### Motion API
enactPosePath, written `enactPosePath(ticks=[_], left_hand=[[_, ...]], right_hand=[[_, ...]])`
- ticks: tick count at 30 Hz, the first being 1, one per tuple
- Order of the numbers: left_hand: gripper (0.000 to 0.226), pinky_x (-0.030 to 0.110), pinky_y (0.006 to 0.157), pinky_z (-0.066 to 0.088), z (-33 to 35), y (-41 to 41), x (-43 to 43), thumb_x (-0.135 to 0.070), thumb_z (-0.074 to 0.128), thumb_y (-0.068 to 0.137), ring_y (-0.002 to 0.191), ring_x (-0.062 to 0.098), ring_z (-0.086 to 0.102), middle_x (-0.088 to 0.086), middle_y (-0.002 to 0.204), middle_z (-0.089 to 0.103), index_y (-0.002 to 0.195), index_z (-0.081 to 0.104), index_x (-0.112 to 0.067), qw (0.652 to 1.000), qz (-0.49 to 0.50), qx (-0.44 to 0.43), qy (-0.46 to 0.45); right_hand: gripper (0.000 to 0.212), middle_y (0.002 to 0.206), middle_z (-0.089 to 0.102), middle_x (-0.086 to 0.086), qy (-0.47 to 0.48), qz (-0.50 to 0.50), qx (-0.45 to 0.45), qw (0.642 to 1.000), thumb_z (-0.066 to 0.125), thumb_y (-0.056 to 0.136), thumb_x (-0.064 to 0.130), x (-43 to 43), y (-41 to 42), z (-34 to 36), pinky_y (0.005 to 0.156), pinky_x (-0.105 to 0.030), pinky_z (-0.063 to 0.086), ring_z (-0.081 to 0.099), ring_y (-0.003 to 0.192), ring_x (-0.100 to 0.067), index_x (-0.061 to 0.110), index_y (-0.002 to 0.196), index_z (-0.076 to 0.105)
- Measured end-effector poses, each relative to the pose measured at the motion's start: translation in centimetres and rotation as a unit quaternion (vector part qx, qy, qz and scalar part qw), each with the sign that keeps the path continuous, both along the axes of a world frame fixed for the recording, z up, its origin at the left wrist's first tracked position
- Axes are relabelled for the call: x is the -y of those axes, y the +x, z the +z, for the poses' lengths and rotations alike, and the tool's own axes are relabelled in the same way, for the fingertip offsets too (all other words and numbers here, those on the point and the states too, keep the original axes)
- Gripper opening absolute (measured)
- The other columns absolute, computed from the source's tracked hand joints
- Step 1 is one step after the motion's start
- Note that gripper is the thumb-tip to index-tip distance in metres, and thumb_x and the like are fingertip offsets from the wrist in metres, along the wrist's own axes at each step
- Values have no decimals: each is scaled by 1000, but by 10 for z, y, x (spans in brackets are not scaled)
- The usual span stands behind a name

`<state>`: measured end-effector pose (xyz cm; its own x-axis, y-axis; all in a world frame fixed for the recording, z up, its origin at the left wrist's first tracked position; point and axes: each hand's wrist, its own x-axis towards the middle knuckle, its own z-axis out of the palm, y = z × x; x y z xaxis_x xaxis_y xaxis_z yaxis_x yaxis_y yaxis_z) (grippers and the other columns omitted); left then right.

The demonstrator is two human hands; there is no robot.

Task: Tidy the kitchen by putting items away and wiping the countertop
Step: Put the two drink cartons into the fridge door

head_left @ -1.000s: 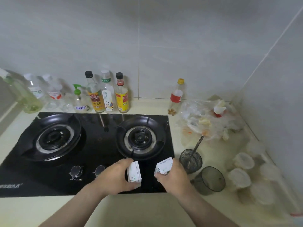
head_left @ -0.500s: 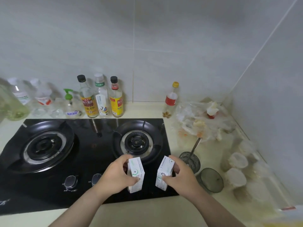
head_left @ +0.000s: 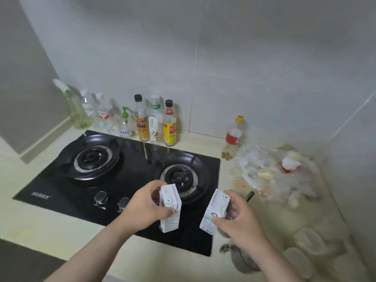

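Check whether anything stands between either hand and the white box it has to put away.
Nothing visible does. The left hand grips the left white box above the front edge of the black stove; the right hand grips the right white box beside it. Their storage place is not in view.

Head-worn wide-angle view, looking forward and down into a kitchen corner.

The camera sits above and just behind the person's forearms. The left hand (head_left: 146, 208) gripping the left carton (head_left: 170, 208) and the right hand (head_left: 242, 220) gripping the right carton (head_left: 216, 210) reach in from the bottom edge, nearest the lens. It faces the tiled back wall (head_left: 244, 68), with the black hob (head_left: 132, 174) left of centre, the row of bottles (head_left: 155, 121) farther off, and the side wall (head_left: 356, 139) closing the right.
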<state>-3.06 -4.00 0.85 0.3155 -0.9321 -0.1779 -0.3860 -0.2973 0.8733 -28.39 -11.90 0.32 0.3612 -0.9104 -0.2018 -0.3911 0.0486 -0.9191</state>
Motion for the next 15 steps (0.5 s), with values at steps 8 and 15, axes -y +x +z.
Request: enactPosePath(ticks=[8, 15], left_hand=[[46, 23, 71, 53, 21, -48, -40, -13, 86, 68, 86, 3, 70, -15, 95, 74, 103, 63, -32, 988, 140, -40, -42], [43, 32, 74, 56, 45, -58, -110, -13, 87, 67, 90, 10, 70, -11, 95, 74, 102, 67, -29, 965, 246, -37, -82]], right_hand=[[73, 110, 70, 18, -11, 67, 29, 997, 84, 67, 8, 5, -22, 13, 97, -34, 53, 65, 104, 2, 32, 129, 55], [76, 109, 62, 30, -29, 180, 47, 982, 85, 69, 11, -7, 12, 32, 96, -24, 48, 59, 110, 8, 38, 131, 48]])
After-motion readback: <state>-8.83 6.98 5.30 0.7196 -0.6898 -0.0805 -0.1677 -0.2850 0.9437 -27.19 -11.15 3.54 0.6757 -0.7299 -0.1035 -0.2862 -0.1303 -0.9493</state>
